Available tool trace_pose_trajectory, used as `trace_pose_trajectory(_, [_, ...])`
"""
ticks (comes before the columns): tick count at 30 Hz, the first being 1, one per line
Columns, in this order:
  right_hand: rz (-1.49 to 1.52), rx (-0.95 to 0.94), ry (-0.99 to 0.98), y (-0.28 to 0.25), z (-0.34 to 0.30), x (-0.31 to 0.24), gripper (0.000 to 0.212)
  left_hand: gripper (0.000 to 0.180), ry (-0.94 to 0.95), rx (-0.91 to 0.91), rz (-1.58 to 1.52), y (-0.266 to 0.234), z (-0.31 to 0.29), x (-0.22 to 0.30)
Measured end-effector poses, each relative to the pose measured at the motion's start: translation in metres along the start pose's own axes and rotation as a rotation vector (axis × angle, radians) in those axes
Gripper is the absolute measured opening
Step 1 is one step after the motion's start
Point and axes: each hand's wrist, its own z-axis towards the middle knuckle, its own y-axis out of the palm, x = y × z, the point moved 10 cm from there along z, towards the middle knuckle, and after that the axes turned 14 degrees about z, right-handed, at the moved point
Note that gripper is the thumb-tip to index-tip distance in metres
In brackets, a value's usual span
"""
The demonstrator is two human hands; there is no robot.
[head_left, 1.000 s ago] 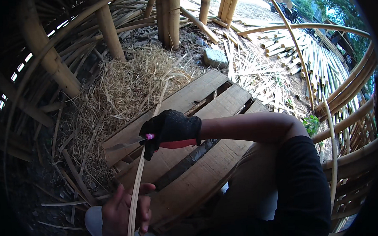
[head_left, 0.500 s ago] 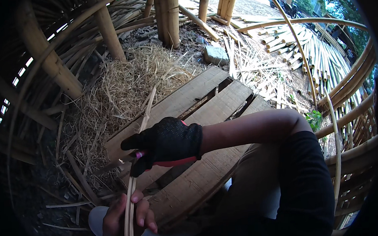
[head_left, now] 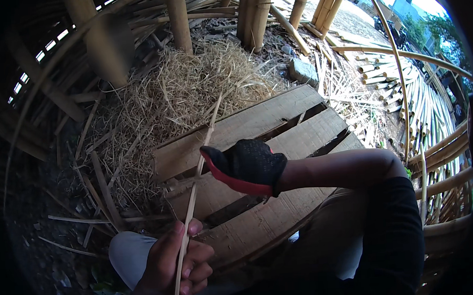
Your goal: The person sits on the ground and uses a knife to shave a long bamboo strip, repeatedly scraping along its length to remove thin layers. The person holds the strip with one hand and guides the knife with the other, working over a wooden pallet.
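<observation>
A long, pale bamboo strip (head_left: 189, 215) slants up from the lower edge across a slatted wooden bench (head_left: 260, 215). My bare left hand (head_left: 180, 258) is closed around its lower part, thumb along it. My right hand (head_left: 242, 165), in a black and red glove, is closed beside the strip's upper half, over the slats. It grips a knife (head_left: 186, 180) whose blade shows only faintly across the strip; the glove covers its handle. The strip's far tip reaches past the bench edge over a heap of shavings (head_left: 192, 91).
Bamboo posts (head_left: 254, 20) stand beyond the heap, with a grey block (head_left: 303, 71) to their right. Cut bamboo poles (head_left: 419, 94) lie piled at the far right. Loose slats (head_left: 106, 192) litter the dark ground at left. Curved bamboo rails (head_left: 442, 154) border my right side.
The view has shifted, moving the bench rightward in the picture. My right hand has turned, so the knife's pink handle is now hidden. My left hand still holds the strip.
</observation>
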Motion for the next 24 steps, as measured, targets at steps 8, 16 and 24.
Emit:
trace_pose_trajectory(8, [0.172,0.038,0.37,-0.025,-0.002,0.042,0.068,0.028,-0.066,0.084,0.353,0.009,-0.006,-0.002])
trace_pose_trajectory(16, [0.132,-0.002,0.348,-0.019,0.011,0.081,0.059,0.034,0.082,-0.046,0.393,0.003,0.009,0.007])
trace_pose_trajectory(24, [0.286,0.051,0.121,-0.026,0.002,0.077,0.039,0.048,0.221,-0.222,-0.143,0.005,0.01,0.026])
